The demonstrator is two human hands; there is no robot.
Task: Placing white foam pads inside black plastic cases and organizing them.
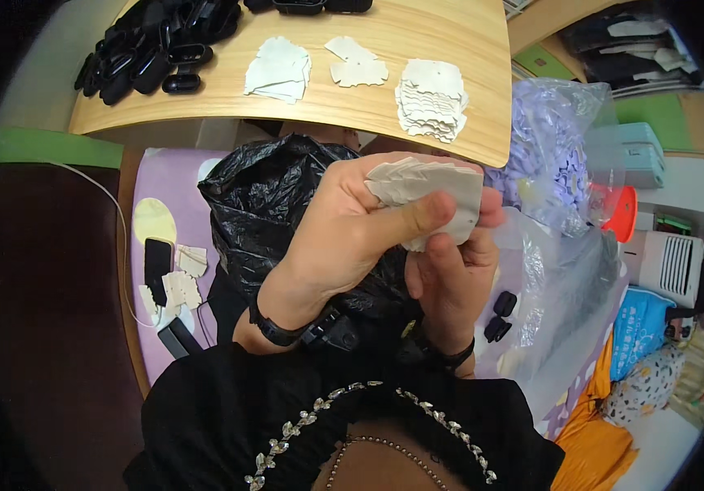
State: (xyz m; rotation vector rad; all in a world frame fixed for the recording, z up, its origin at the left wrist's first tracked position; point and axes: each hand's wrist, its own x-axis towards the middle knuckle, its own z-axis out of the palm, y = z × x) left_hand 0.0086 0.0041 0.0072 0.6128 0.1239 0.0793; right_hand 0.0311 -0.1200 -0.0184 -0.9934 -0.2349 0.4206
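A stack of off-white die-cut cards [425, 176] is held up in front of me, its layers fanned out along the upper left edge. My left hand [344, 229] is closed round the stack, with its thumb pressed flat across the front. From below, my right hand [458, 274] grips the lower right edge between thumb and fingers. Part of its fingers is hidden behind the cards. Below the hands, a black plastic bag [258, 196] spreads over my lap.
On the wooden table [335, 102] lie a heap of black cases [151, 53], a small card pile [278, 69], loose cards [356, 61] and a layered card stack [431, 98]. At right stands a clear bag of lilac pieces [544, 147]. A phone [158, 270] lies at left.
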